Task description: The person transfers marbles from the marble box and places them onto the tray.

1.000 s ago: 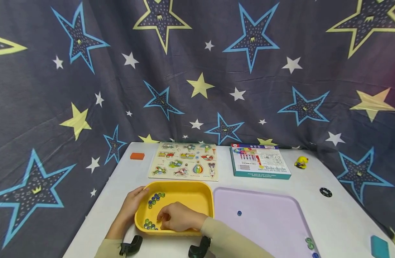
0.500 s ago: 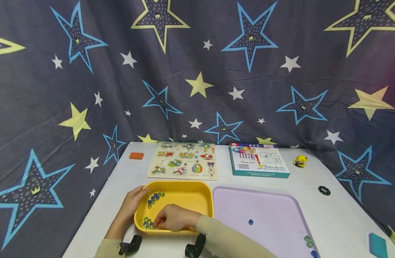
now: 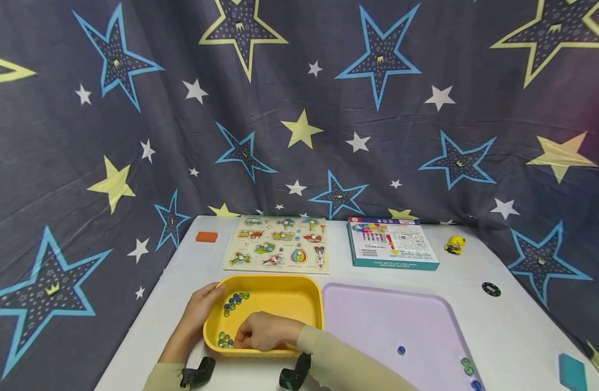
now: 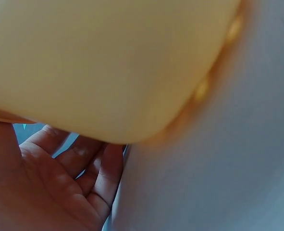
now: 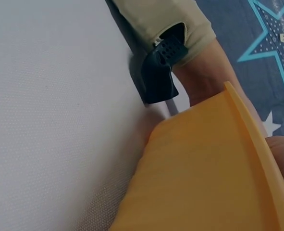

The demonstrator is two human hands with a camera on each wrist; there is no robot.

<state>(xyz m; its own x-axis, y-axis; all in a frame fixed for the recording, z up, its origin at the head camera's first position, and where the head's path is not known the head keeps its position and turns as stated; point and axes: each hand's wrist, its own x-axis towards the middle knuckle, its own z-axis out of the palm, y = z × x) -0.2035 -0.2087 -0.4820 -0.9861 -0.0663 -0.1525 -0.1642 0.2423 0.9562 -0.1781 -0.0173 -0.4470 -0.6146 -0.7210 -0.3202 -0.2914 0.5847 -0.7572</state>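
In the head view, my left hand (image 3: 200,312) grips the left rim of a yellow tray (image 3: 289,288), thumb at the rim. The left wrist view shows the fingers (image 4: 101,178) against its outer wall. My right hand (image 3: 267,330) is inside the tray near the front wall, fingers curled down; its fingertips are hidden, so whether they hold a marble cannot be seen. Just left of it lies a cluster of blue and green glass marbles (image 3: 225,340). More marbles (image 3: 234,302) lie in the back left corner.
A lilac tray (image 3: 372,304) adjoins on the right, with a lone blue marble (image 3: 401,350) and several marbles (image 3: 467,366) at its right edge. Behind are a picture puzzle board (image 3: 279,244), a boxed set (image 3: 392,244), an orange block (image 3: 207,237), a yellow toy figure (image 3: 455,244).
My right hand has moved left to the front cluster of marbles, then slightly back right. The lone blue marble has rolled right and forward across the lilac tray. My left hand has stayed put.
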